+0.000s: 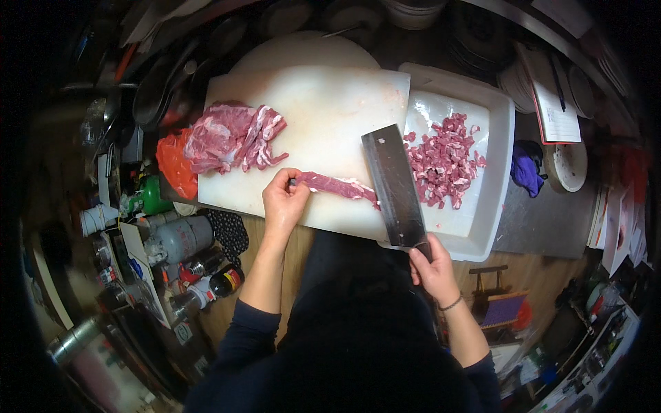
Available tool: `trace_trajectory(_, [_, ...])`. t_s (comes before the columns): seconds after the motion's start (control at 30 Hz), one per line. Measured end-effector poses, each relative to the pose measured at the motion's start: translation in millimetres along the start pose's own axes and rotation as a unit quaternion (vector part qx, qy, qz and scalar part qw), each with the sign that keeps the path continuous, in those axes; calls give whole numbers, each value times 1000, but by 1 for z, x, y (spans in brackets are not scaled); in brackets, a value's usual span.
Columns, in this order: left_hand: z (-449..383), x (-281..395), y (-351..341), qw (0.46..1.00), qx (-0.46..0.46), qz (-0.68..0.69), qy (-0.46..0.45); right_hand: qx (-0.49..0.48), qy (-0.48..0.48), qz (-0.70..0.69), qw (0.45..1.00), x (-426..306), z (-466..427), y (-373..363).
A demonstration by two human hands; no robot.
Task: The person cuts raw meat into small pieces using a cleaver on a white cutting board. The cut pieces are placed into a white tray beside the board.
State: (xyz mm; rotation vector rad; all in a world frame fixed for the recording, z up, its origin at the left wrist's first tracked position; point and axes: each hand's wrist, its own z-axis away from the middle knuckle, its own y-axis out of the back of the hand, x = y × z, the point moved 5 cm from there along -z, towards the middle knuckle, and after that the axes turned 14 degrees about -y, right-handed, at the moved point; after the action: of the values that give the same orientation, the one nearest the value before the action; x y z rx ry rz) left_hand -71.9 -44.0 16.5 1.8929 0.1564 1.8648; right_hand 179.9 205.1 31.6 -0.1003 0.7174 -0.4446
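My left hand [285, 199] pinches the left end of a long strip of raw meat [338, 187], which stretches rightward over a white cutting board [320, 129]. A broad cleaver [395, 186] is gripped by its handle in my right hand [434, 266]. Its dark blade covers part of the board's right side, close by the strip's right end; whether they touch I cannot tell. On the board's left lies a large piece of raw meat [222, 137], partly cut into strips. Many small meat pieces [449, 160] are heaped in a white plastic tub [498, 206] beyond the blade.
An orange plastic bag [177, 157] sits against the large meat. Behind the board is a round white board [304, 49]. An open notebook [552, 103], a white bowl [568, 168] and a purple cloth [526, 170] lie right of the tub. A gas cylinder [186, 237] stands lower left.
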Motion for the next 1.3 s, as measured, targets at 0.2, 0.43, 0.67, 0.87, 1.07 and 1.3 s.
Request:
trace_trajectory(0.2, [-17, -4, 51, 992, 91, -71, -44, 12, -29, 9, 999, 12, -12, -4])
trace_trajectory(0.43, [-33, 62, 70, 823, 94, -467, -310, 102, 38, -5, 994, 10, 6, -3])
trace_trajectory(0.67, [0, 36, -20, 869, -177, -213, -410, 327, 137, 146, 924, 12, 21, 11])
trace_trajectory(0.87, [15, 72, -48, 928, -213, -44, -301, 283, 25, 36, 958, 15, 1, 26])
trace_trajectory(1.07, [11, 110, -69, 946, -184, 176, -199, 285, 79, -69, 953, 9, -28, 46])
trace_trajectory(1.3, [-17, 37, -56, 984, -145, -36, -96, 308, 174, 109, 929, -14, 2, 46])
